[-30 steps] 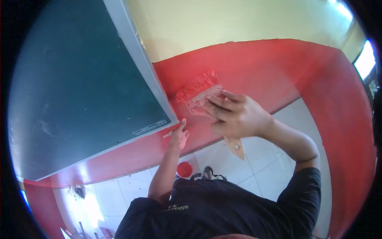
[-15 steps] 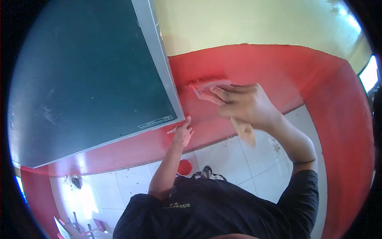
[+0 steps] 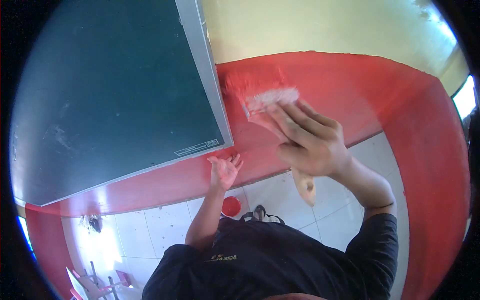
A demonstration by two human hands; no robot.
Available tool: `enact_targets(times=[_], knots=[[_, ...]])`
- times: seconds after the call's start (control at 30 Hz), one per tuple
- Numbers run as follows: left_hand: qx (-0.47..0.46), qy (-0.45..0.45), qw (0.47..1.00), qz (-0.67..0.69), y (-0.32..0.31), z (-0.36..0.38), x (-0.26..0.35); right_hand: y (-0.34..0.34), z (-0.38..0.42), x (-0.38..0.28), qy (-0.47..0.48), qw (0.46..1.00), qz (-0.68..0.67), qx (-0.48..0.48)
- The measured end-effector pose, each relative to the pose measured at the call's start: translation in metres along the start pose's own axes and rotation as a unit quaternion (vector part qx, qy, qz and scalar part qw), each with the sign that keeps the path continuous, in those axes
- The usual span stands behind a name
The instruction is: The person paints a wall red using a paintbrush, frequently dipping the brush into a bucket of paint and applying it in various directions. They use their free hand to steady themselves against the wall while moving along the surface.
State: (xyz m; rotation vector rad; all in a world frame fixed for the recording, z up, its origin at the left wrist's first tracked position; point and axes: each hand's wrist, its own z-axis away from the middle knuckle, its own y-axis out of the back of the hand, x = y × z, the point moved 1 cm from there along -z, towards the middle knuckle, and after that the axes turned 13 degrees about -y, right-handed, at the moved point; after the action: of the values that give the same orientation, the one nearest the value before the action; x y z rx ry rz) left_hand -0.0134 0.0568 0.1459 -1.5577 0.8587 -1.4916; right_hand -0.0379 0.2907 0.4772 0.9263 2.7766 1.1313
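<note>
My right hand [image 3: 312, 142] is closed round a wide paint brush [image 3: 272, 100], its wooden handle sticking out below the palm. The pale bristles are against the red band of the wall [image 3: 345, 85], just right of the board's frame, where fresh red streaks show above them. My left hand [image 3: 226, 171] is held palm up under the lower corner of the green board [image 3: 120, 100], fingers spread, with red paint on the palm and nothing in it.
A red paint container [image 3: 231, 206] stands on the tiled floor [image 3: 165, 230] near my feet. Yellow wall [image 3: 300, 25] lies above the red band. A chair-like object [image 3: 97, 285] is at the lower left, and a dark bundle [image 3: 94, 223] lies by the wall.
The brush and my right hand have moved slightly down and right, and the bristles now face more toward the view. My left hand has dropped from the board's corner and turned palm up.
</note>
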Motion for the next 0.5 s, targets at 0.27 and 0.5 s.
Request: enact_targets(times=[0.27,0.5], knots=[[0.097,0.027,0.995,-0.005,-0.021,0.0,0.009,-0.121,0.137,-0.026,-0.056,0.943,-0.083,-0.318],[0.041,0.005,0.997,-0.073,0.024,0.02,0.005,-0.134,0.186,-0.051,-0.354,0.854,-0.271,-0.267]])
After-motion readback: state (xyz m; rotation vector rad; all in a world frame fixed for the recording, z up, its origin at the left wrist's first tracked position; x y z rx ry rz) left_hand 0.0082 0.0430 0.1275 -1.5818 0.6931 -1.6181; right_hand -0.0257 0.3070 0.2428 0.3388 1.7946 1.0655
